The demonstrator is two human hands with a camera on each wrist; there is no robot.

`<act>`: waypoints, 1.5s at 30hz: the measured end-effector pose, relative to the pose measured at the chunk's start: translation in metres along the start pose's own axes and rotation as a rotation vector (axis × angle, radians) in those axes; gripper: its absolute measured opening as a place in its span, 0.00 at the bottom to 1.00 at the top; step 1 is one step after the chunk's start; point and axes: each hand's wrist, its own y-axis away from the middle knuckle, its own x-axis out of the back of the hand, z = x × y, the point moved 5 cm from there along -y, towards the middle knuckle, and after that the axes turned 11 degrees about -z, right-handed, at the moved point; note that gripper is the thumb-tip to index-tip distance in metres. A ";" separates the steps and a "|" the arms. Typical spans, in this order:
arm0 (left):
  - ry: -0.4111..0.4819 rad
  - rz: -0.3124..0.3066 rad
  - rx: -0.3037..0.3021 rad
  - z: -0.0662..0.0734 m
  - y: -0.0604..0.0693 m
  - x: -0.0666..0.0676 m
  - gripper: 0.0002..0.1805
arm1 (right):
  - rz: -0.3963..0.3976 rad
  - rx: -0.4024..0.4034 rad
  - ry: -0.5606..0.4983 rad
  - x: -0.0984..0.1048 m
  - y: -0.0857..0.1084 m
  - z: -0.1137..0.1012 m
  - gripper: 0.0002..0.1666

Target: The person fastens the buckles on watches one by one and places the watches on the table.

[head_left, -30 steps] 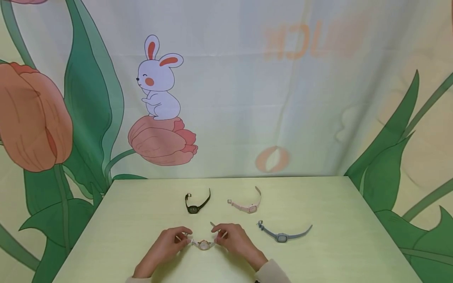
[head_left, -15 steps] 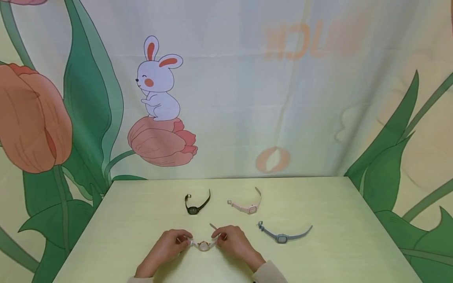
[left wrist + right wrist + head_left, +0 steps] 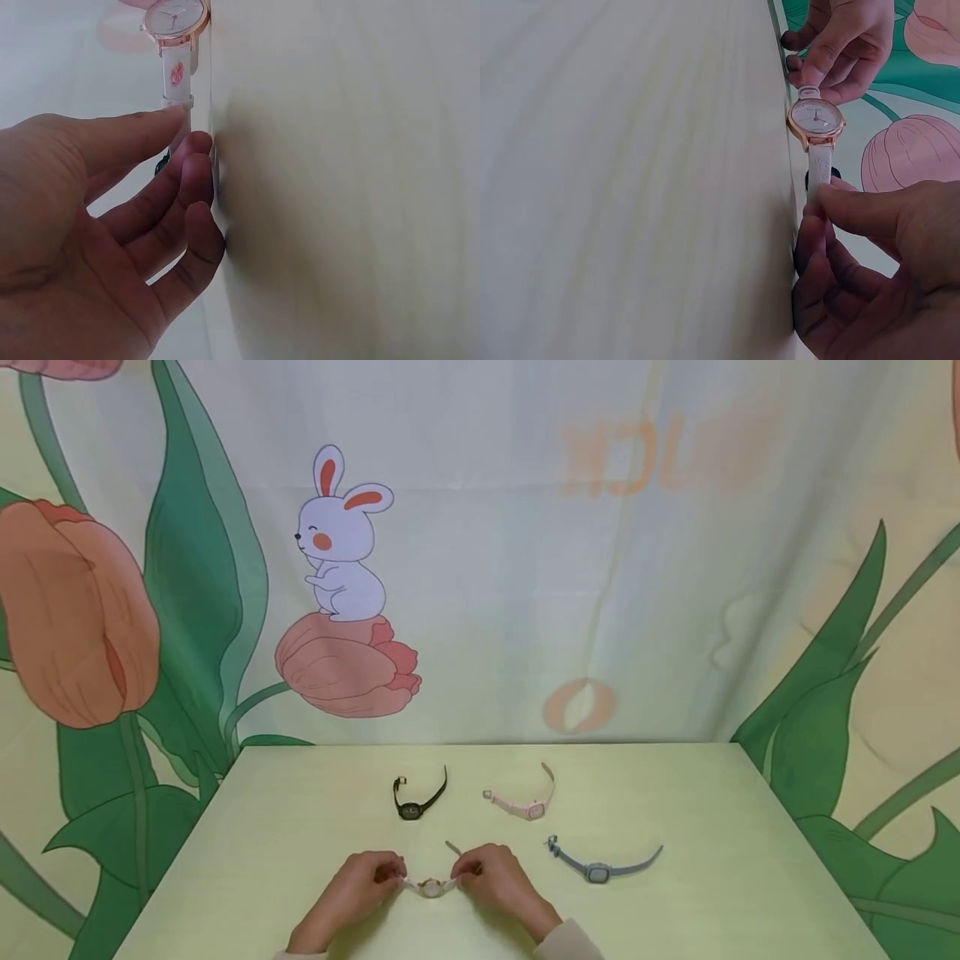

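Observation:
A watch with a white strap and rose-gold case [image 3: 431, 887] lies face up between the two hands at the table's near part. My left hand [image 3: 362, 885] pinches the strap at the buckle side, thumb on top, as the left wrist view shows on the white strap [image 3: 177, 73]. My right hand [image 3: 498, 885] pinches the other strap half between thumb and fingers; the strap's tip sticks up behind those fingers. In the right wrist view, the round dial [image 3: 816, 116] sits between both hands.
Behind the hands lie a black watch [image 3: 411, 811] and a pink watch [image 3: 535, 811]. A blue-grey watch [image 3: 597, 873] is to the right of my right hand. A printed curtain [image 3: 480, 568] hangs behind the table's far edge [image 3: 637, 752].
The head view has shifted slightly, so the scene sits a little lower. Both hands keep their pinch on the white watch's strap, with slightly altered finger positions. The other watches stay in place.

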 end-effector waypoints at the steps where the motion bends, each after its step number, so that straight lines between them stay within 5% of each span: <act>1: 0.004 -0.007 0.003 0.000 0.001 0.000 0.05 | 0.000 -0.005 -0.005 0.000 0.001 0.000 0.06; 10: 0.044 -0.016 0.005 0.002 0.005 0.001 0.04 | -0.040 -0.062 -0.192 0.003 0.006 0.002 0.06; 20: 0.154 0.057 -0.013 0.007 0.002 0.008 0.05 | 0.014 -0.054 -0.232 0.016 0.011 -0.001 0.06; 29: 0.228 0.225 0.029 0.014 -0.001 0.016 0.05 | 0.054 -0.032 -0.309 0.026 0.012 -0.007 0.04; 36: 0.259 0.337 -0.003 0.024 -0.002 0.021 0.05 | 0.112 0.009 -0.372 0.031 0.012 -0.014 0.06; 45: 0.413 0.307 -0.016 0.036 -0.004 0.023 0.16 | 0.210 0.048 -0.414 0.038 0.016 -0.019 0.06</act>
